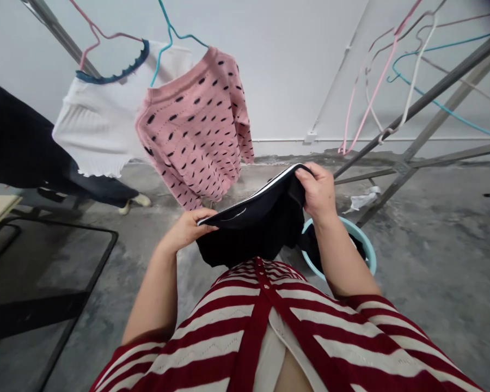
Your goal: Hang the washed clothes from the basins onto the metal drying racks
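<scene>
A black garment [253, 226] with a white-trimmed edge is stretched between both hands in front of my chest. My left hand [187, 228] pinches its lower left end. My right hand [318, 190] is closed over its upper right end. Below my right forearm a light blue basin [365, 245] sits on the floor with dark cloth in it. Up at the left, a pink sweater [198, 130] with black marks hangs on a teal hanger beside a white knit top [96, 125] on a pink hanger.
A metal drying rack [428, 103] slants across the right, with several empty hangers [375, 81] on its rail. Dark clothing [20, 147] hangs at the far left, over a black frame [53, 305] on the concrete floor. A white scrap [363, 198] lies near the rack's foot.
</scene>
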A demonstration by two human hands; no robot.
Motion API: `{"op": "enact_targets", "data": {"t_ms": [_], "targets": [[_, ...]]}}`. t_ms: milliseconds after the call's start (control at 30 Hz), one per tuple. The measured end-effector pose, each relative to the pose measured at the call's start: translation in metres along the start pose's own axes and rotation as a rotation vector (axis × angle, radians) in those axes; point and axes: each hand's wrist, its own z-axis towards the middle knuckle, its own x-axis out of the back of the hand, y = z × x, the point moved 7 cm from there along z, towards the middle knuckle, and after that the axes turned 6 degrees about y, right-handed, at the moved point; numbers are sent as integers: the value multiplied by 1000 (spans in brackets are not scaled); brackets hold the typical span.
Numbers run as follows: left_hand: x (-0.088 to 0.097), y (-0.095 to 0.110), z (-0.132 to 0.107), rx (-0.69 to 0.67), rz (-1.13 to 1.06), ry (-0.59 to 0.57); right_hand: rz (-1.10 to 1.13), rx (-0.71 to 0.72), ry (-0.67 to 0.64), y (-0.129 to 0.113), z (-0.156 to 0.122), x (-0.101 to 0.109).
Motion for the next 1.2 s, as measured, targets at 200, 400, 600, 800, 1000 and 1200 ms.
{"op": "enact_targets", "data": {"t_ms": [200,400,600,800,1000,1200], "targets": [[-21,-2,6,-29,-70,-48,23,-21,-12,-35,6,5],[-16,13,17,-93,160,187,21,111,97,-66,13,41],[-9,13,25,-241,350,408,111,231,149,-93,11,73],[14,-2,17,-219,495,784,8,313,268,-117,5,93],[45,-18,1,61,62,863,-259,317,221,-106,19,85],[62,-26,-6,239,167,612,-778,271,270,-71,56,81]]}}
